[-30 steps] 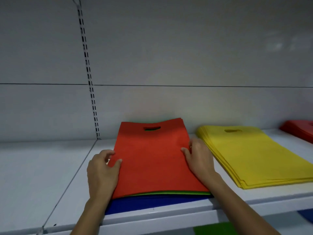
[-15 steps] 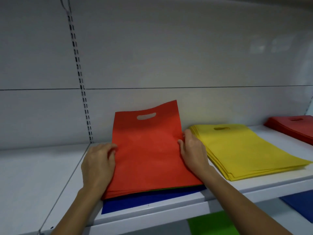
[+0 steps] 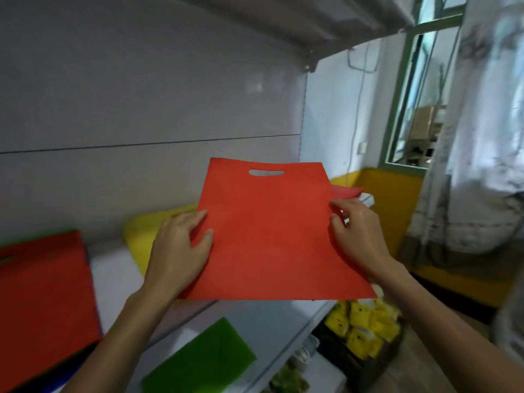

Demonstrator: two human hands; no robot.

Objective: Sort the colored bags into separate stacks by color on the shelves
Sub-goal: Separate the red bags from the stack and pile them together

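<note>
Holding the red bag [image 3: 272,239] off the shelf: my left hand [image 3: 178,251] pinches its nine o'clock edge, my right hand [image 3: 360,239] the three o'clock edge.

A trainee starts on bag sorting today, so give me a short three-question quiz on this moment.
1. True or false: the red bag in mid-picture lies flat on a shelf.
2. Which hands hold it? A) left only B) right only C) both
3. Fill in: the lone bag seen on the lower shelf is ____.

Key:
1. False. It is held up in the air, tilted.
2. C. The left hand and the right hand each grip a side edge.
3. Green.
</note>
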